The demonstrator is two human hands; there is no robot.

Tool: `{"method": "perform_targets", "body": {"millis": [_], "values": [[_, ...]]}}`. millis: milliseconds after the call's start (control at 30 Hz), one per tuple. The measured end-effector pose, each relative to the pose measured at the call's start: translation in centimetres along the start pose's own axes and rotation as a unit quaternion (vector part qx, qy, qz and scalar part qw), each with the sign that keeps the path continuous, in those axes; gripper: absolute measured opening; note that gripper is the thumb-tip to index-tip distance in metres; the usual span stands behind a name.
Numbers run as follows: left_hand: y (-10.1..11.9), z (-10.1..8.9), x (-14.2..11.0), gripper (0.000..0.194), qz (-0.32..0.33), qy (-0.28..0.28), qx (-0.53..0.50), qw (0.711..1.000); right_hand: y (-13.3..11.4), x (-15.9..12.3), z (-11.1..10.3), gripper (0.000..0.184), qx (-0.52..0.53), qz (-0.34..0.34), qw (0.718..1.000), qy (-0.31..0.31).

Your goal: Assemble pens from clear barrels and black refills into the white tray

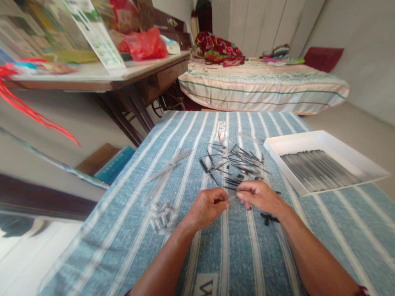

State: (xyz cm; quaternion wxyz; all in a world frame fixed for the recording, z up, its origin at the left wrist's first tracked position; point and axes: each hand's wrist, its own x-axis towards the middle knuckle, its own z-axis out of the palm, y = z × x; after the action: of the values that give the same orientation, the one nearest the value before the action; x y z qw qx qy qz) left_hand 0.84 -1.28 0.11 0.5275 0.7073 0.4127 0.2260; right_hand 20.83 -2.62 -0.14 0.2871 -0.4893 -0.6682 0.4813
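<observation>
My left hand [207, 206] and my right hand [258, 195] meet over a blue striped cloth [129, 230], fingers curled. Between them they pinch a thin clear pen tube [231, 198]. Just beyond the hands lies a loose heap of thin black pen refills [239, 164]. Clear pen barrels [168, 168] lie to the left of the heap. A small pile of clear caps [162, 217] sits left of my left hand. A few small black pieces [268, 218] lie by my right wrist.
A white tray [277, 149] at the right holds a row of finished pens [317, 169]. Behind the cloth stands a bed [262, 88] with striped bedding. At the left stands a wooden table [123, 76] with papers and a red bag [146, 44].
</observation>
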Motion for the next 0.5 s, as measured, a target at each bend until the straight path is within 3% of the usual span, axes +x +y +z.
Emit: {"method": "perform_targets", "body": {"millis": [100, 367, 500], "values": [[0.00, -0.05, 0.02, 0.003, 0.003, 0.002, 0.005, 1.000, -0.13, -0.04, -0.03, 0.020, -0.012, -0.010, 1.000, 0.000], [0.53, -0.05, -0.15, 0.006, 0.019, 0.005, 0.025, 0.999, -0.60, -0.15, 0.44, 0.043, -0.037, 0.015, 0.999, -0.009], [0.47, -0.04, -0.11, 0.004, 0.019, 0.016, 0.031, 0.999, -0.33, -0.12, 0.35, 0.042, -0.019, 0.029, 0.999, -0.007]]}}
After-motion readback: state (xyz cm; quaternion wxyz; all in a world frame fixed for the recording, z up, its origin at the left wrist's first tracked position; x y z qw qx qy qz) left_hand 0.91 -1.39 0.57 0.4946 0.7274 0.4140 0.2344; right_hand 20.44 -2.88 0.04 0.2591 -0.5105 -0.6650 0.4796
